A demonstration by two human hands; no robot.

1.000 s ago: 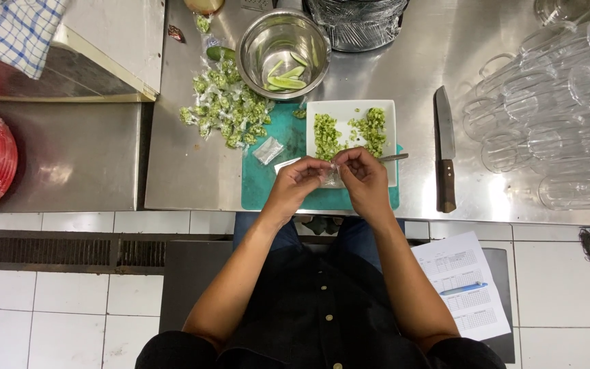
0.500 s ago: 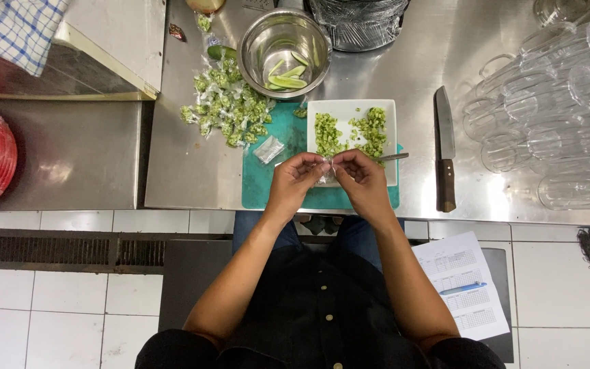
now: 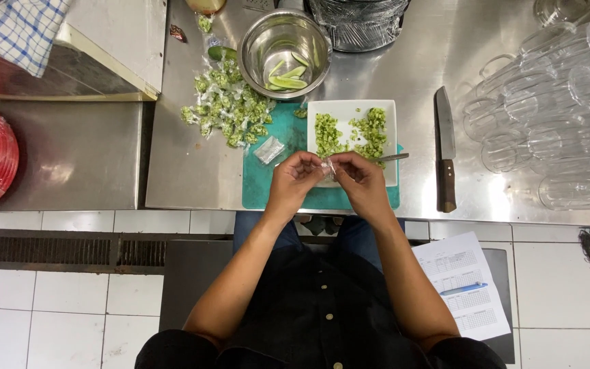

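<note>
Since the earlier frame, your left hand and right hand have barely shifted, both pinching a small clear bag over the teal board. Judged step: filling. Next, reach the chopped greens on the white plate.

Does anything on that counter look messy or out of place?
A heap of small green-filled packets spreads loose over the steel counter left of the teal cutting board, and one green bit lies between bowl and white tray.
</note>
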